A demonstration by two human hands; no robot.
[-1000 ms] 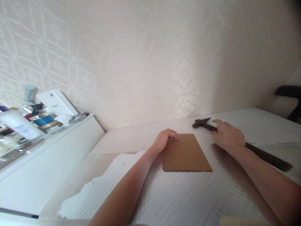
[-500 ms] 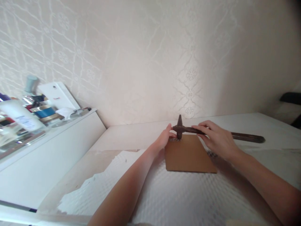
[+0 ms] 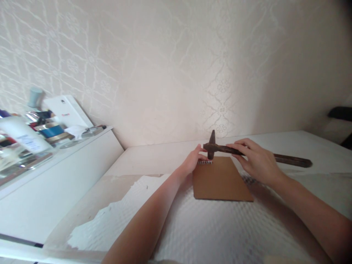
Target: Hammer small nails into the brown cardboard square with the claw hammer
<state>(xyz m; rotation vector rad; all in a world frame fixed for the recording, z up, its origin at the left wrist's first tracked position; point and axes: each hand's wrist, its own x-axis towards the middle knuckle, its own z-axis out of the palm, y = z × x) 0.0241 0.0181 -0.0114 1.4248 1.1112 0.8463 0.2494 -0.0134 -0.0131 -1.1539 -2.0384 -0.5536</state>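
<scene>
My right hand [image 3: 257, 161] is wrapped around the dark wooden handle of a hammer [image 3: 233, 151], partway along it. The hammer head hangs just above the far left part of a brown board [image 3: 220, 181]. At that edge lies a toothed metal strip [image 3: 205, 162], a row of small shiny teeth. My left hand [image 3: 192, 160] is at the board's far left corner, its fingers curled at the strip close to the hammer head. The fingertips are small and partly hidden. The board lies flat on a white textured sheet.
Under the sheet [image 3: 115, 216], which has a torn left edge, is a pale table [image 3: 154, 157] against a patterned wall. On the left stands a white cabinet [image 3: 77, 176] with a white box [image 3: 68, 112], a tape roll [image 3: 52, 132] and bottles on top. A black object [image 3: 341, 113] shows at far right.
The hammer head has lifted slightly off the metal strip and shifted a little right, moving with my right hand. My left hand and the board stay nearly where they were.
</scene>
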